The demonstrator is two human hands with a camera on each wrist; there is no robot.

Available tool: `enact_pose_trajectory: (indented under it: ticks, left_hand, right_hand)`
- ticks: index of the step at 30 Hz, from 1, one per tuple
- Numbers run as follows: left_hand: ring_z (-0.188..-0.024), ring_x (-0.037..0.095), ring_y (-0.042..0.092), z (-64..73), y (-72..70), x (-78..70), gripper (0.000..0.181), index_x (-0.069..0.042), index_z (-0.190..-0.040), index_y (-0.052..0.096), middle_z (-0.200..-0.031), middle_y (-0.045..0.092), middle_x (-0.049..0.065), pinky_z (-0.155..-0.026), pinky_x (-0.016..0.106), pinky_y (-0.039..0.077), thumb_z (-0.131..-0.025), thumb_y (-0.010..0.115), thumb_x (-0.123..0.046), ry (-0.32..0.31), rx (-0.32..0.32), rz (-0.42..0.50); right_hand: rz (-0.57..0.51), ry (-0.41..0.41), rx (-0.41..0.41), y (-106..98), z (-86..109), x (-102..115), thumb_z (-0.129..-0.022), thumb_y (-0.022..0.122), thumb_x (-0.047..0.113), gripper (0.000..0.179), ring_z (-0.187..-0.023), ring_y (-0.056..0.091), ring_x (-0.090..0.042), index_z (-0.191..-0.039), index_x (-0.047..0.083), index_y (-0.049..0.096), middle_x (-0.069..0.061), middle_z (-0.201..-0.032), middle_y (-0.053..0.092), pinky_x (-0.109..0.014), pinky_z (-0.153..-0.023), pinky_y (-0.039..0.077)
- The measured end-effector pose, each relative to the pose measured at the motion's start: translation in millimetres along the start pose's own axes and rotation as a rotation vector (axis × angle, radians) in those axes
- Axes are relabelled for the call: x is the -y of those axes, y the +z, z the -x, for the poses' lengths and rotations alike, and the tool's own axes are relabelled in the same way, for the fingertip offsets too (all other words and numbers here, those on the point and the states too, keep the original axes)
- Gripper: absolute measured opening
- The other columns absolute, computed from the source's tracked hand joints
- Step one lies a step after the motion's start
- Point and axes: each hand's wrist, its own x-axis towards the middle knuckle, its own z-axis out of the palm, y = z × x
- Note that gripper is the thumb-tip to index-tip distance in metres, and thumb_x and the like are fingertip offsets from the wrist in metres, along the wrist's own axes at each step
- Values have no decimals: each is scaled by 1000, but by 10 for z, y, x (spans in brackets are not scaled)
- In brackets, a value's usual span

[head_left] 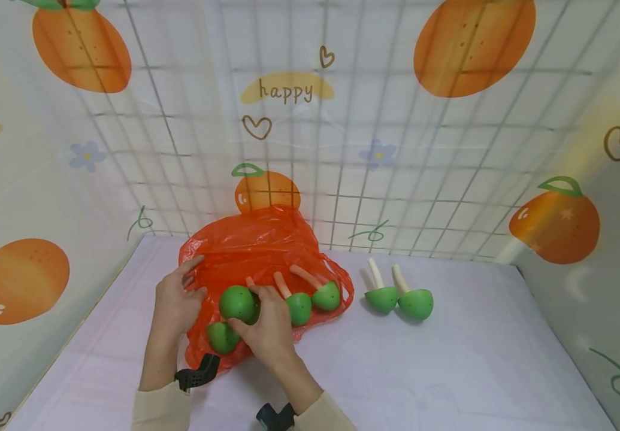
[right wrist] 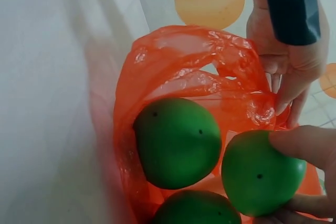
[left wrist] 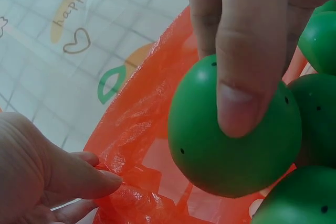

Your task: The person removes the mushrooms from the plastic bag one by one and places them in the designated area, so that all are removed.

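Observation:
My right hand [head_left: 269,329] pinches the green, black-dotted cap of a toy mushroom [head_left: 236,303] between thumb and fingers, over a red plastic bag [head_left: 256,239]. In the left wrist view the thumb presses on the front of this green cap [left wrist: 236,150]. My left hand [head_left: 177,302] pinches the bag's left edge, with thumb and fingers on the thin film. Other green mushrooms lie on the bag around the held one: a near cap [head_left: 223,338], and two to the right, a mushroom [head_left: 299,308] and a further mushroom [head_left: 326,296], with pale stems pointing away.
Two more green mushrooms with white stems, a left one [head_left: 381,299] and a right one [head_left: 416,303], lie on the pale table [head_left: 450,371] right of the bag. Behind stands a wire grid [head_left: 336,179] covered by a sheet printed with oranges; sheets also hang at both sides.

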Motion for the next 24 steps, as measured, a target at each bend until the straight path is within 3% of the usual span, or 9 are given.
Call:
enact_pose_trajectory:
  ticks: [4, 11, 16, 19, 24]
  left_hand:
    - [-143, 44, 47, 9, 0, -10, 65, -12, -157, 50, -159, 45, 22, -109, 53, 48, -97, 60, 11, -4, 0, -6]
    - [-144, 44, 46, 11, 2, -22, 64, -11, -157, 50, -160, 44, 22, -110, 54, 47, -97, 60, 11, -4, -5, -4]
    - [-144, 45, 45, 14, 12, -29, 64, -11, -157, 49, -160, 44, 22, -110, 54, 47, -98, 59, 10, 6, -4, -11]
    - [-144, 45, 45, 15, 17, -28, 64, -10, -157, 49, -160, 44, 22, -110, 55, 47, -98, 59, 10, 9, -1, -17]
    - [-144, 45, 45, 22, 24, -26, 65, -11, -158, 48, -160, 44, 22, -110, 55, 47, -98, 59, 9, 0, 6, -18]
  right_hand:
    - [-19, -7, -5, -40, 19, 5, -80, 93, 21, 66, -117, 65, -27, -135, -1, 65, -9, -127, 69, -45, -101, 57]
    - [-75, -6, -8, -192, 41, 78, -80, 93, 18, 65, -134, 57, -32, -136, 2, 65, -9, -129, 69, -46, -103, 56]
    - [-136, 5, -10, -354, 53, 142, -80, 92, 18, 61, -127, 62, -28, -133, 1, 66, -9, -128, 68, -45, -99, 58]
    - [-149, -27, -35, -445, 63, 152, -78, 93, 18, 59, -112, 68, -23, -129, 3, 68, -6, -122, 69, -43, -95, 60]
    - [-186, -53, -64, -598, 78, 156, -77, 93, 15, 59, -110, 70, -22, -129, 1, 67, -5, -120, 70, -41, -93, 61]
